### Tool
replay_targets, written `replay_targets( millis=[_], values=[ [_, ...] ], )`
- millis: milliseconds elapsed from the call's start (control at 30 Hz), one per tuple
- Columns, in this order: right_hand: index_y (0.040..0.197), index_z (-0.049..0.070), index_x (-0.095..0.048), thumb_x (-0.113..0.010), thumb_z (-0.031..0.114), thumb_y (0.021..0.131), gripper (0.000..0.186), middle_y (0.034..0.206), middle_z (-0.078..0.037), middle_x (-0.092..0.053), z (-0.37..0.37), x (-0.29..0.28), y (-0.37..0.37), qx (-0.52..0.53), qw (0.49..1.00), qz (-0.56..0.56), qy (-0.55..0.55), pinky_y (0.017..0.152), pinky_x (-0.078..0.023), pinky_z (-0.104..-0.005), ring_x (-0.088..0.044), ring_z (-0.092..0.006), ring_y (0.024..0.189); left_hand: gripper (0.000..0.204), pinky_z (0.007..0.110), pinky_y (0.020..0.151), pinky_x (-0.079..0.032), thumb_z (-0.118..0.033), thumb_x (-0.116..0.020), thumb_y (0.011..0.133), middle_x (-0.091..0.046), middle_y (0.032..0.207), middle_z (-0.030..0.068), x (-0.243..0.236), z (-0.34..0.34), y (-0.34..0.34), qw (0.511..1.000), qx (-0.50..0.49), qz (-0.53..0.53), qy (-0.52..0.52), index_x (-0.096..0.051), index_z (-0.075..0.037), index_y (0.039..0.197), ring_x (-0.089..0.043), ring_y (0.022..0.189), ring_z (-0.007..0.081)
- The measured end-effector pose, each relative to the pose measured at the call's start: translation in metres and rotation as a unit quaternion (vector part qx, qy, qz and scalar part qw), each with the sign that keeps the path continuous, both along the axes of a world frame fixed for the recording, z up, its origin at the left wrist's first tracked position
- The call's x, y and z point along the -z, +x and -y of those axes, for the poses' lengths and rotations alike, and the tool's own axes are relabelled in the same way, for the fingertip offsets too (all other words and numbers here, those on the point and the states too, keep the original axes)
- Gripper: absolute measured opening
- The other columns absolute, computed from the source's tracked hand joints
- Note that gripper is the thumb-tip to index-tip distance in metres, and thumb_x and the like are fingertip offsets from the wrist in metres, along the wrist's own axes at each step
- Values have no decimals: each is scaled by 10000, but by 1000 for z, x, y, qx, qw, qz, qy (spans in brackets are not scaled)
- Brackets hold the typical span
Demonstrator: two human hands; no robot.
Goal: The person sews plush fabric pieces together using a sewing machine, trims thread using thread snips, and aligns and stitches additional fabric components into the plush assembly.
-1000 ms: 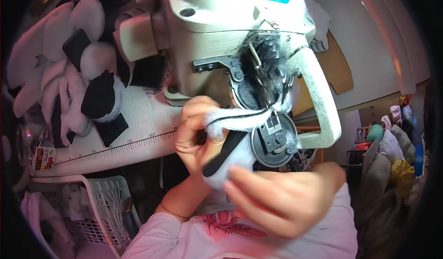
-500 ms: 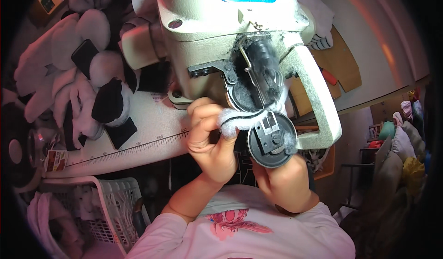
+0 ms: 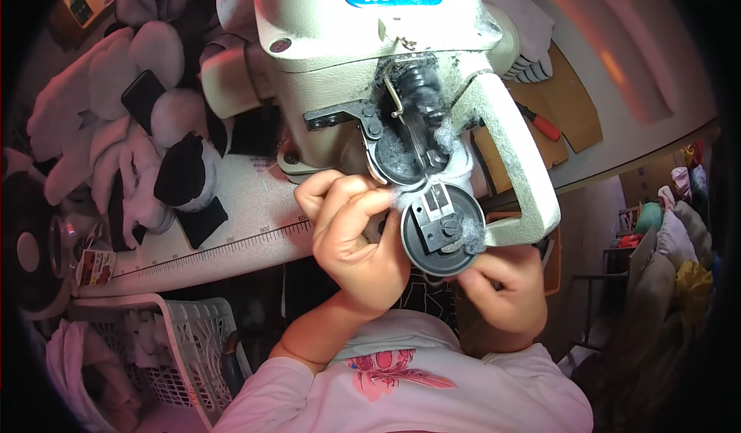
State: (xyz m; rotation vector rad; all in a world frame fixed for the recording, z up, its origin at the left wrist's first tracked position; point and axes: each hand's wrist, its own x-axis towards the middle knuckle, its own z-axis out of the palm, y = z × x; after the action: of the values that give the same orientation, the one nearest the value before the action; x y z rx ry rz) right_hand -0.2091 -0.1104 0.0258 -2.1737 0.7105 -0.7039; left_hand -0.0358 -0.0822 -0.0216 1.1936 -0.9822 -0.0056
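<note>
A cream fur sewing machine (image 3: pixel 378 32) stands before me, with a round black feed disc (image 3: pixel 444 249) at its front and a second disc behind it. White fluffy fabric (image 3: pixel 458 172) passes between the two discs. My left hand (image 3: pixel 359 236) is closed at the left side of the front disc, its thumb and fingers pinching the fabric's end, which is mostly hidden by the fingertips. To the right and below the same disc, my right hand (image 3: pixel 505 290) is curled with the thumb against the fingers. What it may hold is hidden. Grey lint clings around the black needle mechanism (image 3: pixel 421 105).
White fluffy pieces (image 3: pixel 100 78) with dark backing are heaped on the left of the table, beside a printed ruler scale (image 3: pixel 231 241). A white plastic basket (image 3: pixel 204 321) holds fabric at lower left. A red-handled tool (image 3: pixel 546 127) lies on cardboard (image 3: pixel 583 116) behind the machine's curved arm (image 3: pixel 532 163).
The fluffy strip with its dark edge has run in between the discs, and my left hand has followed it rightward to the disc. My right hand has moved right. The machine appears shifted slightly up-left.
</note>
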Motion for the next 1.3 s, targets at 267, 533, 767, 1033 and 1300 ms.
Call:
replay_targets(
  millis=[267,533,767,1033,1300],
  values=[
    [1118,-85,-614,-639,-1,795,335,1086,-144,-619,28,29,6,122,948,268,123,847,-464,-295,-583,-188,1030,183,309,791,-364,38,-753,621,-578,749,41,-9,-2,1,999,3,43,29,-650,-34,754,-460,866,245],
    [928,26,-649,-746,95,704,253,961,-89,-629,37,47,58,13,973,222,-70,746,-447,-353,-566,-248,879,200,327,808,-371,81,-731,599,-555,748,41,-29,-12,12,989,-17,102,106,-650,-29,745,-463,878,247],
    [904,-37,-655,-729,88,684,264,864,-109,-631,22,52,63,60,966,251,-14,718,-457,-333,-584,-258,831,205,294,803,-383,58,-725,605,-568,787,45,-25,-12,6,989,-22,123,78,-628,-8,772,-471,874,219],
    [1135,-44,-554,-730,-32,701,469,1082,-108,-614,-15,115,78,58,920,374,99,786,-486,-326,-599,-231,911,192,314,811,-397,66,-726,611,-562,768,46,-43,-18,10,972,-81,182,124,-659,-16,771,-498,870,235],
    [1039,34,-661,-567,-66,686,379,1077,-142,-659,-27,143,69,-5,976,216,-38,927,-461,-435,-618,-307,1050,210,348,789,-423,73,-726,602,-565,778,61,-54,-22,10,934,-140,292,151,-655,-14,779,-562,821,244]
  ],
)
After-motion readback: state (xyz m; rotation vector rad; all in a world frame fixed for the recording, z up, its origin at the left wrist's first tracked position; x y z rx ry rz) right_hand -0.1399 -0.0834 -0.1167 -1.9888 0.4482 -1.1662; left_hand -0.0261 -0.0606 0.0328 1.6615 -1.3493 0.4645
